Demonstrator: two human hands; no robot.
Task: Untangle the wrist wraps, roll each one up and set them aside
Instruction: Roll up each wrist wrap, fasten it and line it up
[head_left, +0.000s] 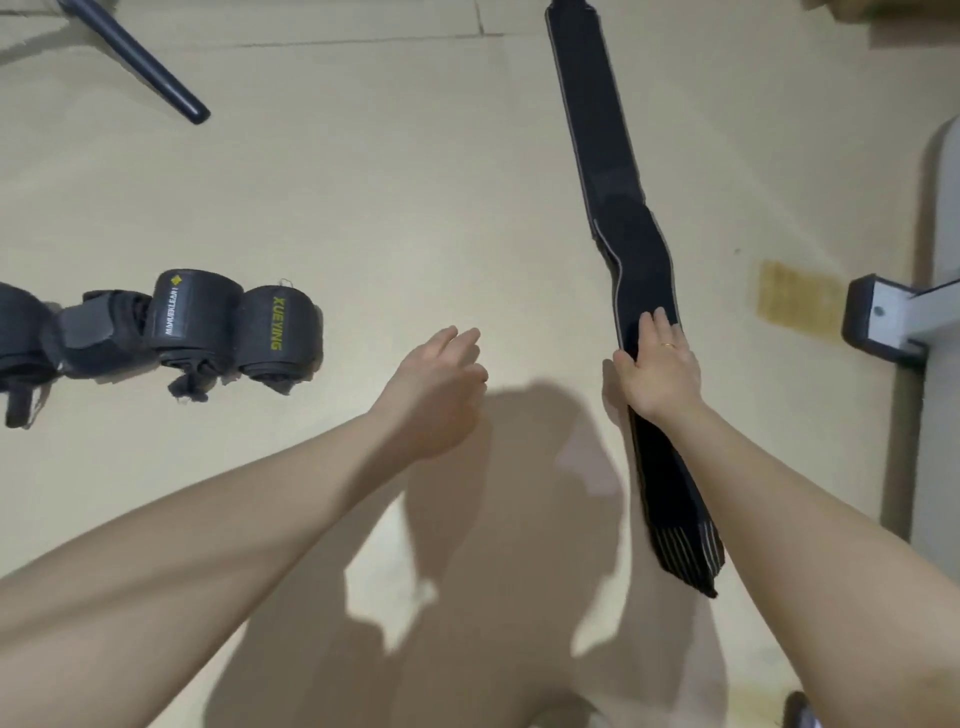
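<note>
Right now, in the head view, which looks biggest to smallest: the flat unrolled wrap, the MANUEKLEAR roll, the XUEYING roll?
1. Flat unrolled wrap, by far the largest.
2-3. MANUEKLEAR roll and XUEYING roll look alike; no ranking.

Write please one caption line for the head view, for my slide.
Right hand presses flat on the unrolled wrist wrap; left hand hovers open; rolled wraps lie aside.

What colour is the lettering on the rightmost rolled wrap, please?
Yellow lettering on the black rolled wrap, seen in the head view.
</note>
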